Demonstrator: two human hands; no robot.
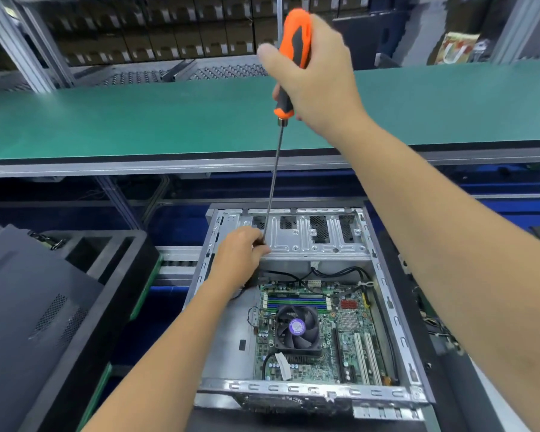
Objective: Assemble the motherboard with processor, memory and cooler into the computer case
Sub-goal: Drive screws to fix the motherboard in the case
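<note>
An open silver computer case (396, 319) lies flat in front of me. Inside it sits the green motherboard (346, 341) with a black cooler fan (297, 328) and memory sticks (296, 302) just behind the fan. My right hand (318, 73) grips the orange-and-black handle of a long screwdriver (275, 169), held nearly upright. My left hand (242, 254) pinches the lower end of the shaft at the case's far left, near the drive bay (312, 235). The tip is hidden behind my fingers.
A green conveyor belt (138, 120) runs across behind the case. A black case panel (28, 322) and a black foam tray (119, 263) lie to the left. Loose cables (440, 332) hang at the case's right side. Shelves of boxes fill the background.
</note>
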